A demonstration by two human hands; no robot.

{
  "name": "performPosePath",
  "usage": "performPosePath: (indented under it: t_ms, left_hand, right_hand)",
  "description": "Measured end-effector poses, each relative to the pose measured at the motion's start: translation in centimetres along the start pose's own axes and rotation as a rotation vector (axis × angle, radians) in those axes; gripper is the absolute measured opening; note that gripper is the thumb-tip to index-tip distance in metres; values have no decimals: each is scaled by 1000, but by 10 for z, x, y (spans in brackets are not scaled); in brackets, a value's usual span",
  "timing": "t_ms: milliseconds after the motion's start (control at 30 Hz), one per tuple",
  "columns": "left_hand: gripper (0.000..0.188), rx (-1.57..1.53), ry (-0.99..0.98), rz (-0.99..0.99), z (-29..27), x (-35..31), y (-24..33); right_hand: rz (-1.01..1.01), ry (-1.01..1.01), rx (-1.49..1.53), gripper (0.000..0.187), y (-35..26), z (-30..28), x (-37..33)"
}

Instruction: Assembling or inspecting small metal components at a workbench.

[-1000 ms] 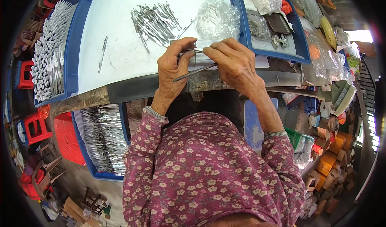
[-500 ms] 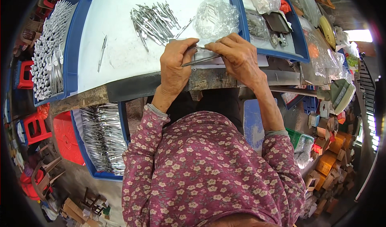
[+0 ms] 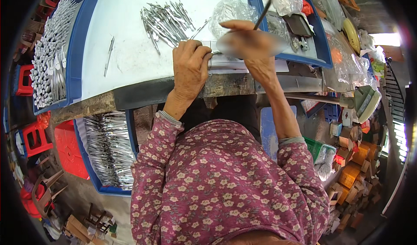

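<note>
My left hand is closed at the table's front edge, its fingers curled down against a small flat metal piece. What lies under the fingertips is hidden. Just to the right, my right hand is raised and partly smeared. A thin dark rod sticks up out of it, tilted toward the far right. Beyond my left hand lies a loose pile of slim silvery metal pieces. A clear plastic bag sits behind my right hand. One more slim metal piece lies alone at the left.
A blue tray full of slim pieces stands at the left. Another blue tray on the right holds bags and small parts. Below the table, a blue crate of metal pieces stands beside a red stool. A lamp-like green head juts out at right.
My right hand has lifted away from my left, and the rod has swung from lying low between the hands to pointing up. My left hand has stayed nearly in place.
</note>
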State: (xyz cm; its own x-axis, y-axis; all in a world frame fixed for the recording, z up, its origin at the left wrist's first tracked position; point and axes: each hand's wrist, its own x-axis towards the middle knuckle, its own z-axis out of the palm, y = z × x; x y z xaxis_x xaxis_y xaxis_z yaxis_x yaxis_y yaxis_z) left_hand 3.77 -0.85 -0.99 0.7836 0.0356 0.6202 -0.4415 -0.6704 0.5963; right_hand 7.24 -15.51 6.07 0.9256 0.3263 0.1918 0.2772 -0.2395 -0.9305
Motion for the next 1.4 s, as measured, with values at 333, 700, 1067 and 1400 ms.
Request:
performPosePath:
  t_ms: [333, 700, 1067, 1400]
  left_hand:
    - [10, -44, -9, -14, 0, 1, -2]
    - [8, -33, 15, 45, 1, 3, -4]
    - [9, -23, 2, 46, 1, 2, -1]
    - [9, 5, -7, 47, 1, 1, -3]
  right_hand:
    - [-268, 15, -495, 20, 5, -2, -2]
    - [-156, -11, -605, 18, 6, 5, -4]
    - [-555, 312, -393, 18, 10, -13, -7]
    - [-136, 241, -416, 20, 4, -17, -12]
